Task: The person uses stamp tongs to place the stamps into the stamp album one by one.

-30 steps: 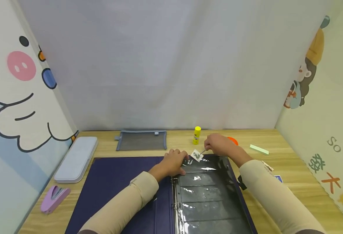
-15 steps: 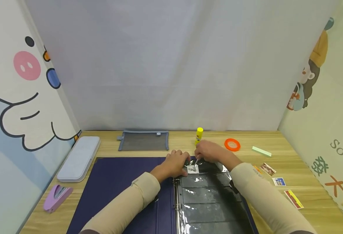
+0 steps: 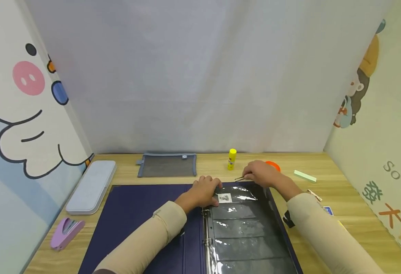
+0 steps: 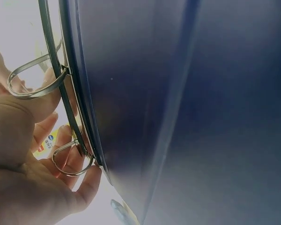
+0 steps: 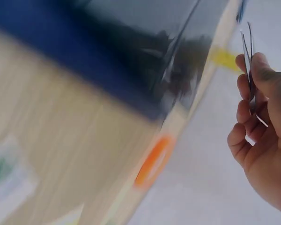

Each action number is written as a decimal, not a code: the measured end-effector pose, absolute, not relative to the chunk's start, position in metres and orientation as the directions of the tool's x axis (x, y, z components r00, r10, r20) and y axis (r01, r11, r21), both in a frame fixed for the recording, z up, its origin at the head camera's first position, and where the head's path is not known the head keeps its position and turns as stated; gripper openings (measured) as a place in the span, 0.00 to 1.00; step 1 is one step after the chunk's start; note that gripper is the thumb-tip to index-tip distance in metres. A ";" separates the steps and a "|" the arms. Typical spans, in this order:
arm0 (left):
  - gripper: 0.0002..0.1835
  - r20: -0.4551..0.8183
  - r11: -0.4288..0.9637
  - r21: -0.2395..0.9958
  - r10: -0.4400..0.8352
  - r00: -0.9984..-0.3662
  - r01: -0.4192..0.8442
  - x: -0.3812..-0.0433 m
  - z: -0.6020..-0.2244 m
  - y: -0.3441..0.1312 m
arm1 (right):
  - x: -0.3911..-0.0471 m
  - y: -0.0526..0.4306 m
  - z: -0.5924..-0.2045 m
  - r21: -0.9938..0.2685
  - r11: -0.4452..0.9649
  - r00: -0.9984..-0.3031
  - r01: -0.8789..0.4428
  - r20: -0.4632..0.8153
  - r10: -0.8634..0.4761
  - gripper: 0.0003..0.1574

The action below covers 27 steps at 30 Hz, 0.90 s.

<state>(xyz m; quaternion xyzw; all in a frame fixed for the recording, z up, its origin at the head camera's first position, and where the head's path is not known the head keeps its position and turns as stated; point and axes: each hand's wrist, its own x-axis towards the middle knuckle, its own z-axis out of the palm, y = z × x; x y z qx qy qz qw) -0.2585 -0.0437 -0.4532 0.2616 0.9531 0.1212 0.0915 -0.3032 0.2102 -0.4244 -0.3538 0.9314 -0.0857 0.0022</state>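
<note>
A blue ring binder (image 3: 145,213) lies spread on the table, with a black pocket page (image 3: 236,228) on its right side. In the page's top pocket sits a small stamp (image 3: 224,198), pale with a dark picture. My left hand (image 3: 202,192) rests at the top left corner of the page, beside the stamp and over the upper ring; its fingers are spread and loosely bent in the left wrist view. My right hand (image 3: 260,174) holds metal tweezers (image 5: 249,70) just above the page's top edge. The tweezer tips are apart, with nothing between them.
A yellow glue stick (image 3: 232,160) stands behind the binder. Orange tape (image 3: 274,165) and a pale green strip (image 3: 305,176) are at the back right. A mesh pouch (image 3: 167,165), a white case (image 3: 91,186) and a purple stapler (image 3: 66,233) lie left. Small cards (image 3: 328,210) are partly behind the right arm.
My right hand lowered the stamp with the tweezers into the top pocket, let it go, and moved back to the right. My left hand stayed at the page corner.
</note>
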 end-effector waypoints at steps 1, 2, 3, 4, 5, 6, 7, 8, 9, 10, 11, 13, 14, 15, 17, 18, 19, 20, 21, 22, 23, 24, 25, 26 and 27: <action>0.30 -0.110 0.833 0.279 0.521 -0.846 0.477 -0.259 -0.454 -0.044 | -0.302 0.221 -0.422 -0.173 0.748 -0.764 -0.641 0.060 -0.642 0.08; 0.30 -0.109 0.834 0.279 0.521 -0.847 0.477 -0.260 -0.454 -0.044 | -0.300 0.232 -0.420 -0.184 0.756 -0.775 -0.628 0.061 -0.629 0.08; 0.30 -0.107 0.834 0.278 0.520 -0.847 0.477 -0.260 -0.455 -0.044 | -0.298 0.243 -0.419 -0.194 0.770 -0.790 -0.608 0.055 -0.610 0.09; 0.30 -0.107 0.834 0.277 0.520 -0.847 0.477 -0.261 -0.455 -0.044 | -0.296 0.254 -0.418 -0.210 0.783 -0.805 -0.586 0.043 -0.591 0.09; 0.30 -0.105 0.835 0.274 0.519 -0.848 0.477 -0.261 -0.456 -0.044 | -0.294 0.266 -0.418 -0.227 0.795 -0.820 -0.562 0.030 -0.571 0.10; 0.30 -0.107 0.836 0.273 0.518 -0.849 0.476 -0.262 -0.457 -0.044 | -0.291 0.277 -0.418 -0.238 0.806 -0.832 -0.542 0.018 -0.555 0.10; 0.30 -0.106 0.837 0.271 0.517 -0.849 0.475 -0.262 -0.458 -0.044 | -0.288 0.288 -0.418 -0.251 0.818 -0.845 -0.518 0.002 -0.535 0.11; 0.30 -0.106 0.838 0.270 0.515 -0.850 0.474 -0.262 -0.458 -0.044 | -0.285 0.299 -0.419 -0.258 0.830 -0.858 -0.494 -0.014 -0.514 0.11; 0.30 -0.107 0.838 0.271 0.515 -0.850 0.474 -0.263 -0.458 -0.043 | -0.282 0.310 -0.419 -0.267 0.843 -0.871 -0.466 -0.031 -0.491 0.11; 0.30 -0.108 0.838 0.272 0.516 -0.850 0.474 -0.263 -0.459 -0.043 | -0.278 0.321 -0.420 -0.272 0.853 -0.879 -0.445 -0.047 -0.474 0.12; 0.30 -0.108 0.836 0.276 0.518 -0.849 0.474 -0.263 -0.459 -0.042 | -0.274 0.331 -0.421 -0.269 0.862 -0.886 -0.430 -0.058 -0.460 0.12; 0.30 -0.106 0.832 0.282 0.522 -0.846 0.478 -0.263 -0.459 -0.042 | -0.267 0.350 -0.422 -0.263 0.877 -0.896 -0.403 -0.083 -0.437 0.12; 0.30 -0.106 0.831 0.284 0.524 -0.845 0.479 -0.262 -0.459 -0.042 | -0.263 0.359 -0.423 -0.257 0.881 -0.898 -0.396 -0.092 -0.430 0.12; 0.30 -0.105 0.829 0.286 0.525 -0.845 0.480 -0.262 -0.458 -0.042 | -0.259 0.367 -0.423 -0.255 0.888 -0.902 -0.384 -0.104 -0.419 0.12; 0.30 -0.105 0.830 0.283 0.524 -0.845 0.480 -0.262 -0.458 -0.042 | -0.252 0.380 -0.424 -0.252 0.896 -0.907 -0.365 -0.122 -0.404 0.12; 0.30 -0.105 0.832 0.281 0.523 -0.846 0.479 -0.262 -0.458 -0.043 | -0.250 0.385 -0.425 -0.250 0.900 -0.910 -0.356 -0.129 -0.395 0.12; 0.30 -0.102 0.832 0.280 0.522 -0.847 0.479 -0.262 -0.458 -0.043 | -0.247 0.389 -0.426 -0.245 0.904 -0.912 -0.351 -0.132 -0.389 0.12; 0.31 -0.104 0.833 0.280 0.521 -0.847 0.477 -0.263 -0.457 -0.043 | -0.246 0.392 -0.427 -0.246 0.908 -0.914 -0.338 -0.143 -0.379 0.12; 0.31 -0.103 0.833 0.282 0.521 -0.848 0.477 -0.263 -0.457 -0.043 | -0.244 0.395 -0.428 -0.250 0.912 -0.916 -0.326 -0.154 -0.370 0.12; 0.31 -0.105 0.833 0.282 0.521 -0.847 0.477 -0.263 -0.457 -0.043 | -0.243 0.397 -0.430 -0.254 0.913 -0.917 -0.321 -0.158 -0.366 0.12; 0.31 -0.103 0.831 0.284 0.522 -0.847 0.478 -0.263 -0.457 -0.043 | -0.243 0.398 -0.431 -0.254 0.914 -0.917 -0.317 -0.163 -0.363 0.12; 0.30 -0.101 0.830 0.285 0.524 -0.846 0.480 -0.263 -0.457 -0.043 | -0.242 0.399 -0.432 -0.264 0.914 -0.918 -0.308 -0.171 -0.359 0.13; 0.30 -0.098 0.828 0.286 0.526 -0.845 0.482 -0.262 -0.457 -0.043 | -0.241 0.399 -0.433 -0.272 0.912 -0.916 -0.306 -0.176 -0.360 0.13; 0.30 -0.098 0.827 0.288 0.527 -0.844 0.483 -0.262 -0.457 -0.042 | -0.240 0.399 -0.434 -0.282 0.910 -0.915 -0.303 -0.181 -0.361 0.14; 0.30 -0.096 0.826 0.288 0.529 -0.843 0.485 -0.262 -0.457 -0.041 | -0.239 0.399 -0.436 -0.290 0.908 -0.914 -0.302 -0.181 -0.362 0.15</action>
